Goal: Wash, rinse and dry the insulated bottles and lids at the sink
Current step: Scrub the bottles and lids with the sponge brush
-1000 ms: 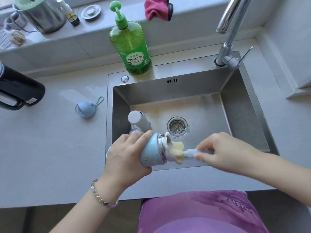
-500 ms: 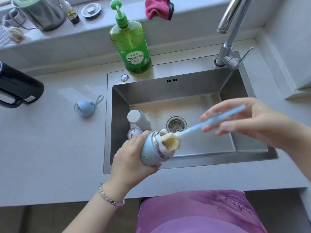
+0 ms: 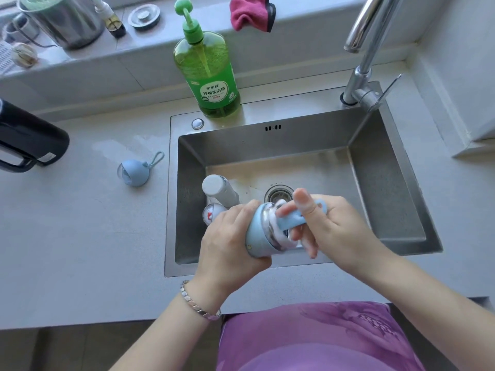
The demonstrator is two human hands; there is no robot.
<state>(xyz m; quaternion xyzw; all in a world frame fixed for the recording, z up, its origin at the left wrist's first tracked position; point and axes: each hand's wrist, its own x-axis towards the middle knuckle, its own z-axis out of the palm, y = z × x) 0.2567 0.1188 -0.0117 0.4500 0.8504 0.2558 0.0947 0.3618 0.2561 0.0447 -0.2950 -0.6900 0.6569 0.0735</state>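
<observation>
Gripping the blue bottle (image 3: 256, 232) round its body, the left hand (image 3: 230, 236) holds it tilted above the near edge of the sink (image 3: 241, 145), its foamy mouth turned toward the right hand (image 3: 332, 228). That hand's fingers and thumb are curled round the blue brush handle (image 3: 289, 223), and the brush head is out of sight inside the bottle. Both hands cover the bottle's base and much of its rim. Behind them, a grey bottle (image 3: 219, 190) leans in the sink's left corner with a pale round lid (image 3: 214, 213) just beside it, partly hidden by the left knuckles. The drain (image 3: 278, 192) peeks out above the right thumb, and the right half of the basin lies open. On the surface (image 3: 80, 236) left of the sink, a blue lid (image 3: 135, 172) with a loop lies well apart from the edge. A black jug (image 3: 29, 140) is cut off at the left border. A green soap bottle (image 3: 209, 73) stands at the sink's back rim, and the tap (image 3: 360, 79) rises at the back right, its spout cut off.
</observation>
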